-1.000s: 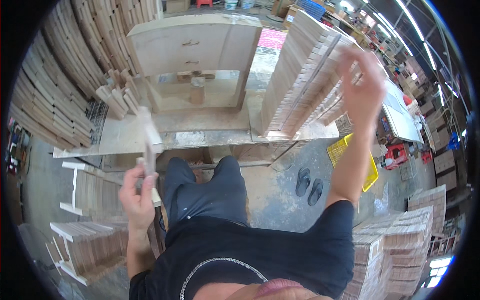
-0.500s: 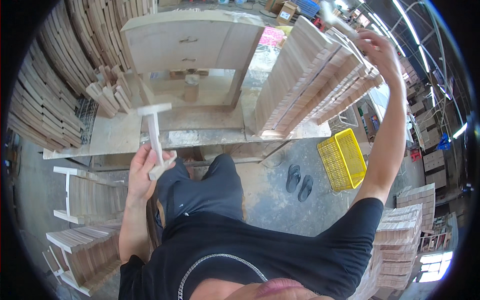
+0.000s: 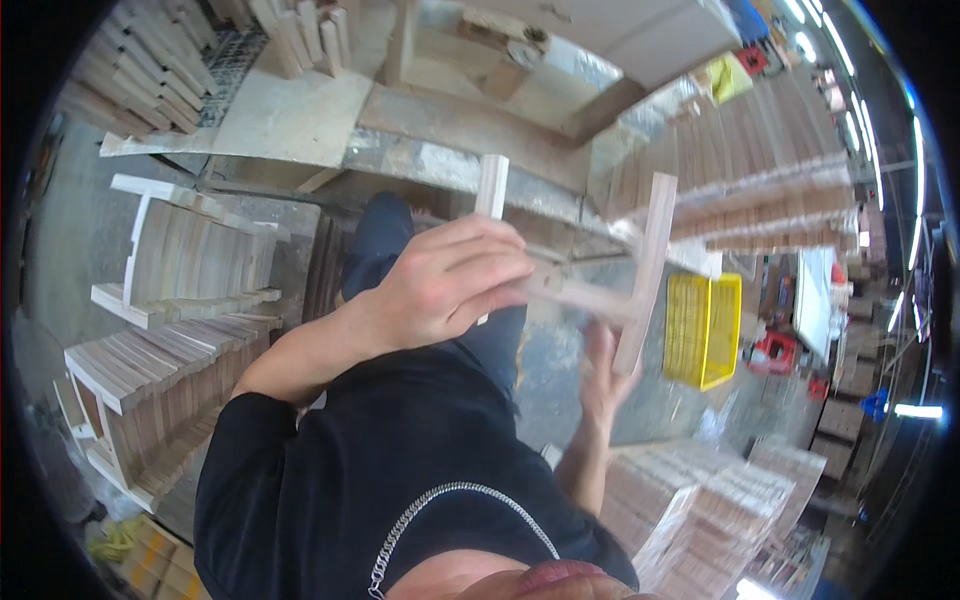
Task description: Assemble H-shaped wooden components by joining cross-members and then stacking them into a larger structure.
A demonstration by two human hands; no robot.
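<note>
My left hand [image 3: 455,272] is closed around an H-shaped wooden frame [image 3: 648,265], two short bars joined by a crossbar, held above my lap. The hand grips it near the left bar, whose top end stands up behind the knuckles. Just below the crossbar, my right hand [image 3: 600,375] is beside the lower end of the right bar. That hand is smeared by motion and partly behind the bar, so I cannot make out whether it touches the frame.
A workbench [image 3: 290,110] in front carries upright wood strips [image 3: 310,40], a wooden cabinet [image 3: 640,40] and a stack of wooden pieces [image 3: 740,165]. Stacked frames [image 3: 195,250] stand at left, more stacks [image 3: 690,510] at lower right. A yellow basket [image 3: 703,330] sits on the floor.
My left hand has moved right with the H-shaped frame, which is now turned. My right hand has come down from the top of the bench stack to beside the frame. The view has shifted.
</note>
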